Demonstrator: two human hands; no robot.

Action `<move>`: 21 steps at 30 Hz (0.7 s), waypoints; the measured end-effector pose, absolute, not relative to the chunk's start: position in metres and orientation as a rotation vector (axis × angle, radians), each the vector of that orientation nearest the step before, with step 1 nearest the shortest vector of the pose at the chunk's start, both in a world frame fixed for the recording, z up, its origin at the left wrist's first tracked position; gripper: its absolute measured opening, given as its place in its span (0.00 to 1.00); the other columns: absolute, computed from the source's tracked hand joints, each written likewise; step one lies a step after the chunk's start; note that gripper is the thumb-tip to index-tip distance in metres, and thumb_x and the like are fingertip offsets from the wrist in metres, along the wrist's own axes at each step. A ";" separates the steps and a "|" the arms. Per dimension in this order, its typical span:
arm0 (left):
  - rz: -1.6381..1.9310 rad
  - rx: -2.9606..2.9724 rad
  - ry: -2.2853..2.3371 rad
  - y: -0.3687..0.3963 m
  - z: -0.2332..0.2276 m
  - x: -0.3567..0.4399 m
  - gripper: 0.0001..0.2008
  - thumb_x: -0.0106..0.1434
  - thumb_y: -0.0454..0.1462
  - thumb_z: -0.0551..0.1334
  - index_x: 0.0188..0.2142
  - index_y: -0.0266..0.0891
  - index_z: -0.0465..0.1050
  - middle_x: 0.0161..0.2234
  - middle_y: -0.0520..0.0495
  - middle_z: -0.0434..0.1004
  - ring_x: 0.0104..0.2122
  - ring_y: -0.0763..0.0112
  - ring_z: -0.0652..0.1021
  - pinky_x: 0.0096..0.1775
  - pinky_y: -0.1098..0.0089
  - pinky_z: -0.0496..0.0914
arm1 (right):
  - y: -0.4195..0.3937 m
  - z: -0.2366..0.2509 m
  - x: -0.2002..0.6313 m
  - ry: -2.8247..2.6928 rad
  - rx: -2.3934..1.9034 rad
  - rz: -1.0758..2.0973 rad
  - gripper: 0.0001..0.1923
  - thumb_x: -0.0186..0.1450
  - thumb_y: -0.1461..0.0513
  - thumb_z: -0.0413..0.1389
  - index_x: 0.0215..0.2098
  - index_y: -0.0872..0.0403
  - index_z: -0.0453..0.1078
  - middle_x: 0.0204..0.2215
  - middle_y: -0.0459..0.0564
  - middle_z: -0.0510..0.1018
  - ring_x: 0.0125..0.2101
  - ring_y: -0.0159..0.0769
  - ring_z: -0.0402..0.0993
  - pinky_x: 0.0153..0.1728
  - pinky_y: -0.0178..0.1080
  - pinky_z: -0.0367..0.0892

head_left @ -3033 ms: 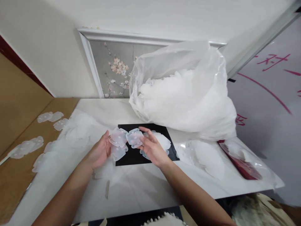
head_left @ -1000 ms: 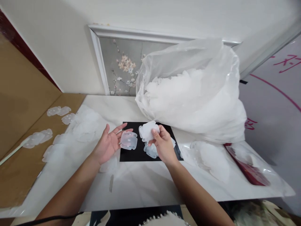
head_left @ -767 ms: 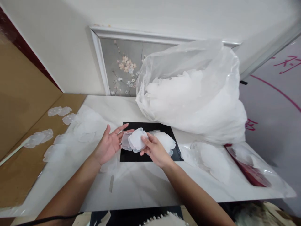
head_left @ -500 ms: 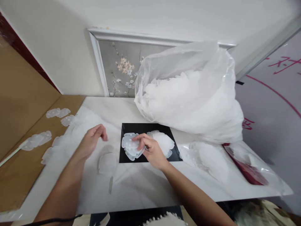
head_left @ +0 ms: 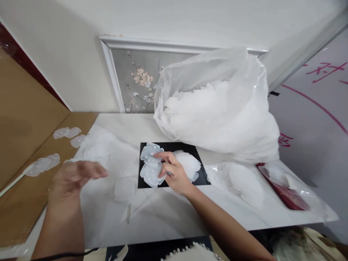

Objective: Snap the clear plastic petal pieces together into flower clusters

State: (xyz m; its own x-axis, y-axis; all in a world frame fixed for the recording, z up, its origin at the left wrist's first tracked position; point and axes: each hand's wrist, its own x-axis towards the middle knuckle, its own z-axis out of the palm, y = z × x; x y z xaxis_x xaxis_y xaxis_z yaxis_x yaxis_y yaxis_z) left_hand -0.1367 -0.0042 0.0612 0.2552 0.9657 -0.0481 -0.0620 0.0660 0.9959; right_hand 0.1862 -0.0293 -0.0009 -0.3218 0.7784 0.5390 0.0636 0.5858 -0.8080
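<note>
My right hand (head_left: 175, 175) is over a black mat (head_left: 176, 146), its index fingertip on a translucent flat plastic piece (head_left: 152, 151). The thumb is by a second plastic piece (head_left: 152, 175) just below, which the first partly overlaps. A small grey tip shows between the thumb and curled fingers; I cannot make out what it is. A stack of the same pieces (head_left: 188, 165) lies right of this hand on the mat. My left hand (head_left: 78, 175), smeared by motion, is above the table's left side, near a heap of translucent pieces (head_left: 95, 146).
A large clear bag (head_left: 217, 112) full of white pieces stands at the back against the wall. More pieces in plastic (head_left: 239, 183) and a red item (head_left: 288, 195) lie to the right. A single piece (head_left: 124, 188) is on the table, and cardboard (head_left: 27, 210) holds several at left.
My left hand has moved left and toward me, away from the mat. The upper piece under my right index finger has shifted away from me, uncovering more of the lower one.
</note>
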 end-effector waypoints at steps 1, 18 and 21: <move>0.927 1.301 1.006 -0.007 0.062 -0.132 0.12 0.39 0.43 0.76 0.24 0.47 0.79 0.27 0.47 0.78 0.35 0.56 0.75 0.39 0.59 0.68 | -0.029 0.000 0.187 -1.760 -0.705 0.845 0.14 0.57 0.75 0.48 0.23 0.52 0.66 0.51 0.52 0.70 0.52 0.41 0.70 0.48 0.46 0.66; 0.716 1.340 1.226 -0.004 0.037 -0.052 0.13 0.53 0.42 0.70 0.28 0.39 0.68 0.24 0.56 0.70 0.22 0.74 0.70 0.26 0.74 0.62 | -0.033 0.002 0.179 -0.890 -0.736 1.726 0.04 0.46 0.64 0.51 0.16 0.52 0.58 0.21 0.45 0.60 0.23 0.33 0.62 0.17 0.33 0.61; 0.912 1.050 1.131 -0.004 0.036 -0.039 0.15 0.53 0.42 0.72 0.35 0.40 0.70 0.29 0.52 0.77 0.28 0.71 0.76 0.31 0.72 0.70 | -0.033 0.007 0.182 -0.849 -0.692 1.849 0.05 0.48 0.62 0.51 0.17 0.53 0.59 0.24 0.44 0.59 0.20 0.29 0.59 0.13 0.30 0.54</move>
State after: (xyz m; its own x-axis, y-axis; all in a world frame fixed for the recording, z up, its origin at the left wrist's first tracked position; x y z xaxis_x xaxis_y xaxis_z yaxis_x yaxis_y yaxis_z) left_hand -0.0392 -0.0040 0.0359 0.1984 0.9473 -0.2516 -0.0454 0.2653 0.9631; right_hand 0.1816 -0.0327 0.0070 -0.3865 0.9171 -0.0976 -0.5239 -0.3054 -0.7951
